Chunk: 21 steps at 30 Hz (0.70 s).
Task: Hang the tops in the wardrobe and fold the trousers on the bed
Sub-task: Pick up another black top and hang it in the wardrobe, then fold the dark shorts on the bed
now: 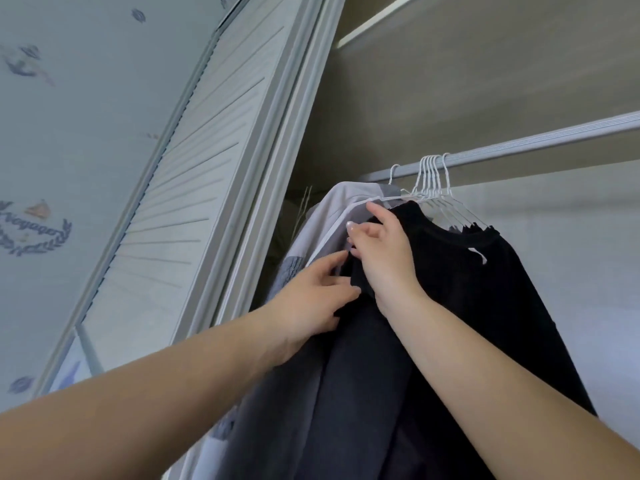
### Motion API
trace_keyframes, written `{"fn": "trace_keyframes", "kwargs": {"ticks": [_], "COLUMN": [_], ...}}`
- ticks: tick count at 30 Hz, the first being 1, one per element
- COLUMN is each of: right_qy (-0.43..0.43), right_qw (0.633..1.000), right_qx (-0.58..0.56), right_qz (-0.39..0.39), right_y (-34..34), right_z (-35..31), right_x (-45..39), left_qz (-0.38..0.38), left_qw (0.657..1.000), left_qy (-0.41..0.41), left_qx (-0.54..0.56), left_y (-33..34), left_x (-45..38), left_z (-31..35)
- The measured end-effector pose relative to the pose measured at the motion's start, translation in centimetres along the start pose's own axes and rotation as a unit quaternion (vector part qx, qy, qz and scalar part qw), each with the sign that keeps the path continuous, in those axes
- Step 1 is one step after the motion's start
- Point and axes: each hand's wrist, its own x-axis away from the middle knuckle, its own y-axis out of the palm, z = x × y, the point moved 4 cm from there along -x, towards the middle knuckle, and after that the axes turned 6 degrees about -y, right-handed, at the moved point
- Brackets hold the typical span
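Note:
A black top (485, 299) hangs on a white wire hanger from the wardrobe rail (540, 142). To its left hangs a white and grey top (322, 220) on another white hanger. Between them hangs a dark grey garment (346, 393). My right hand (384, 247) pinches the black top's left shoulder and the white hanger's arm there. Just below and to the left, my left hand (311, 299) holds the dark fabric, fingers curled round its edge. Several empty white hangers (433, 181) are bunched on the rail above the black top.
The louvred white wardrobe door (194, 174) stands to the left, with patterned pale wallpaper (69, 133) beyond it. A shelf edge (433, 19) runs above the rail. The rail to the right of the hangers is bare, with the wardrobe's pale back panel (571, 237) behind.

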Motion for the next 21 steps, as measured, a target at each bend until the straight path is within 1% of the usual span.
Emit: {"fn": "trace_keyframes", "kwargs": {"ticks": [5,9,11,15,16,19,21], "right_qy": [0.008,0.051,0.077,0.125,0.143,0.162,0.185], "right_qw": [0.985,0.964,0.947,0.899,0.879,0.830,0.785], "right_qx": [-0.133,-0.196,-0.233,-0.307,-0.324,-0.369,-0.413], "right_qz": [-0.114,-0.173,-0.205,-0.288,-0.320,-0.384,-0.423], "right_y": [5.6,10.7,13.6,19.0,20.6,23.8,26.3], "right_z": [-1.5,-2.4,-3.8,-8.1,-9.9,-15.0,-20.0], "right_x": [5.8,11.9,15.6,24.2,27.2,34.7,40.2], "left_qz": [0.063,0.149,0.201,0.311,0.343,0.407,0.457], "left_qw": [0.998,0.989,0.979,0.945,0.932,0.897,0.866], "left_qy": [-0.005,-0.018,-0.030,-0.047,-0.058,-0.086,-0.113], "left_qx": [0.030,-0.002,-0.029,-0.086,-0.105,-0.147,-0.169], "left_y": [-5.6,-11.4,-14.1,-18.2,-19.0,-20.0,-20.2], "left_x": [6.0,14.6,19.7,30.6,34.4,43.8,51.7], "left_z": [-1.4,-2.2,-2.2,-1.4,-1.0,0.4,2.2]}}
